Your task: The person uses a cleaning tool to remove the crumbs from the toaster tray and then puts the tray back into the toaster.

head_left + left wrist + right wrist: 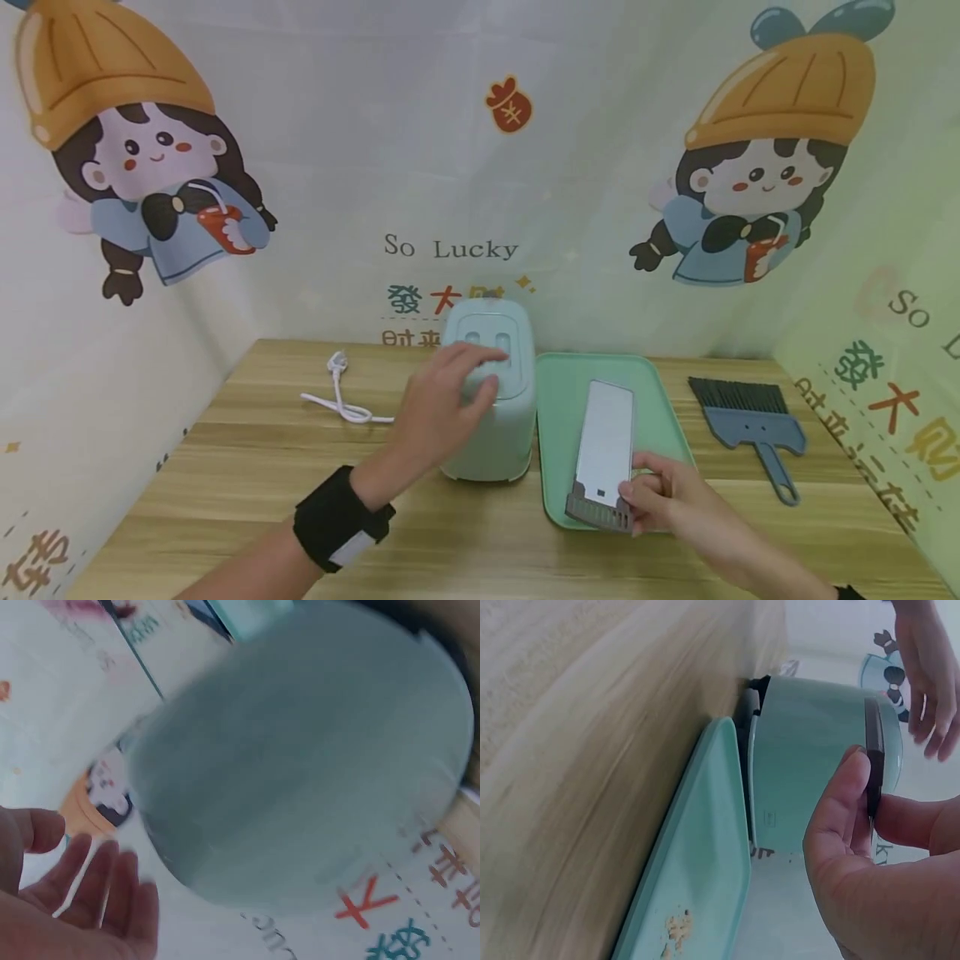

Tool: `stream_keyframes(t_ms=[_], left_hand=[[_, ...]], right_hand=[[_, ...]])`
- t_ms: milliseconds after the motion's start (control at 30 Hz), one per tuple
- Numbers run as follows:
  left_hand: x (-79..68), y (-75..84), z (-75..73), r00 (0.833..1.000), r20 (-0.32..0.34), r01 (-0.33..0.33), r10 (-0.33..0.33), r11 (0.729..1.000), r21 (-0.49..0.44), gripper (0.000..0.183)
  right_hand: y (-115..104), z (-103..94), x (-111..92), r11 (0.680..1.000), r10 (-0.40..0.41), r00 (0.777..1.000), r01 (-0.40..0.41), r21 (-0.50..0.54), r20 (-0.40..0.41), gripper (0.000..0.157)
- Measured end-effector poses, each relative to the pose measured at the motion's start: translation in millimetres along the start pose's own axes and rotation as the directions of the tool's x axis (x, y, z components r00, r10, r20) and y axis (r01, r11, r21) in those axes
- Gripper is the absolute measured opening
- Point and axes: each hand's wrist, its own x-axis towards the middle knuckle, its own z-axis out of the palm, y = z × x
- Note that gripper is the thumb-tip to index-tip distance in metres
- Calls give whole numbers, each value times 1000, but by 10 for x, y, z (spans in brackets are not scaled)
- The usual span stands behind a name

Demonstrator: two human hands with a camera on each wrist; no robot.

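Note:
A pale green toaster (487, 446) with two slots stands upright on the wooden table. Beside and over its top is my left hand (450, 400), fingers loosely bent and holding nothing. In the left wrist view a gap separates the left hand (97, 900) from the toaster (300, 765). Between thumb and fingers, my right hand (667, 496) pinches the dark slotted end of a metal crumb tray (607, 433). The right wrist view has this crumb tray (874, 750) edge-on, raised above the green tray (712, 862), where some light brown crumbs (679, 930) lie.
Right of the toaster, the flat green serving tray (558, 417) lies close to it. A blue-grey hand brush (757, 429) with dark bristles rests farther right. To the left lies a white power cord (348, 410) with its plug. Printed cloth walls enclose the table's back and sides.

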Motion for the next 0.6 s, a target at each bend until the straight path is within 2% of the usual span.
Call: stream_keyframes(t_ms=[67,100,200,333,500,600], left_hand=[[84,-120,-24,997,-36,68,-67,996,49,29],[117,-173,-27,994,-38,108,-106,993,43,31],[158,-316,0,974,-3,225,-225,974,9,38],[181,-405,80,936,63,348,-346,937,-34,44],[183,-420,156,887,130,455,-443,888,-75,46],[175,-447,182,863,156,496,-480,865,-80,45]], right_hand=[[35,29,-20,1000,10,999,-11,2,32,45],[58,46,-29,1000,14,999,-14,4,49,47],[149,138,-40,1000,17,993,-18,9,113,45],[292,271,-31,999,13,975,-23,44,221,35],[434,440,16,998,13,945,-33,54,325,26],[500,539,41,998,-2,930,-23,63,367,25]])
